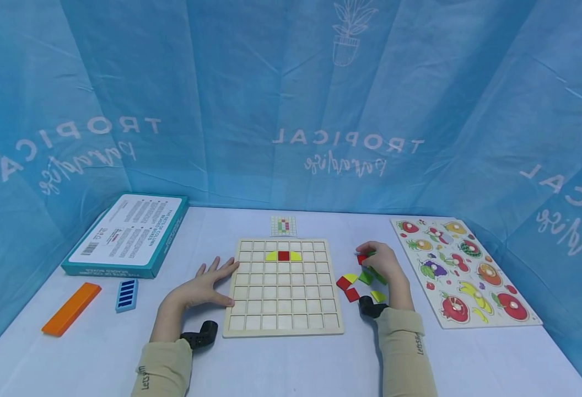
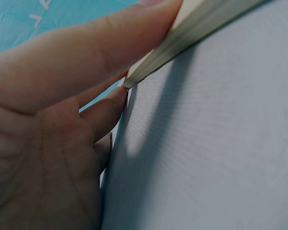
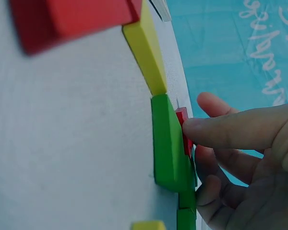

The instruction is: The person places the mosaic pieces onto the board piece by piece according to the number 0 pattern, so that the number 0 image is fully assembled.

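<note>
A blue fabric backdrop (image 1: pixel 291 99) closes in the scene on three sides, hanging in soft vertical folds and printed in white with "TROPICAL paradise" lettering and a potted-plant outline (image 1: pixel 350 30). Below it stands a table with a plain pale grey-white cloth surface (image 1: pixel 291 364). The light is even and diffuse, casting only faint shadows.

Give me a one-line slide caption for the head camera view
Left hand steadies a wooden grid board while the right hand pinches a red tile.
</note>
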`<move>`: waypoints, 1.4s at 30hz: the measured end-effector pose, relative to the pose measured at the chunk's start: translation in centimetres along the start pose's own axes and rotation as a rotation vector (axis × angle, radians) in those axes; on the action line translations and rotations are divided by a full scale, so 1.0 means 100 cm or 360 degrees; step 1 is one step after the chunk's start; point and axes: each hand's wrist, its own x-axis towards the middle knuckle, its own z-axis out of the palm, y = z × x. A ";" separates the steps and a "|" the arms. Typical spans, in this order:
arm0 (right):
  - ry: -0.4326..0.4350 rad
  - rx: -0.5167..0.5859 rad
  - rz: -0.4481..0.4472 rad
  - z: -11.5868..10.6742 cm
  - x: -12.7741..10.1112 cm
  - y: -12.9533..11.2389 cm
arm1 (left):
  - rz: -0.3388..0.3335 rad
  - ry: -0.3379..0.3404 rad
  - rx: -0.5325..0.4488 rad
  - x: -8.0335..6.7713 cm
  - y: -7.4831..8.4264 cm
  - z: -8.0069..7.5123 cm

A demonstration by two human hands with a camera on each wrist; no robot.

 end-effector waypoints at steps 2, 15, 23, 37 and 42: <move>0.0010 -0.0005 0.0002 0.000 0.000 0.000 | -0.0002 -0.0001 0.0000 0.000 0.000 0.000; 0.0040 -0.0059 0.0004 0.000 0.001 -0.004 | 0.0005 -0.0003 -0.0014 0.000 0.000 0.000; 0.0067 0.0055 0.0043 0.000 0.001 -0.011 | 0.0012 -0.0003 0.0000 0.000 0.000 0.001; -0.0032 0.0452 0.0009 0.006 0.003 -0.026 | 0.0016 -0.0013 -0.0002 0.002 -0.003 0.000; -0.0082 0.0650 0.0009 0.012 0.002 -0.037 | 0.0018 -0.0011 0.0012 0.002 -0.002 0.000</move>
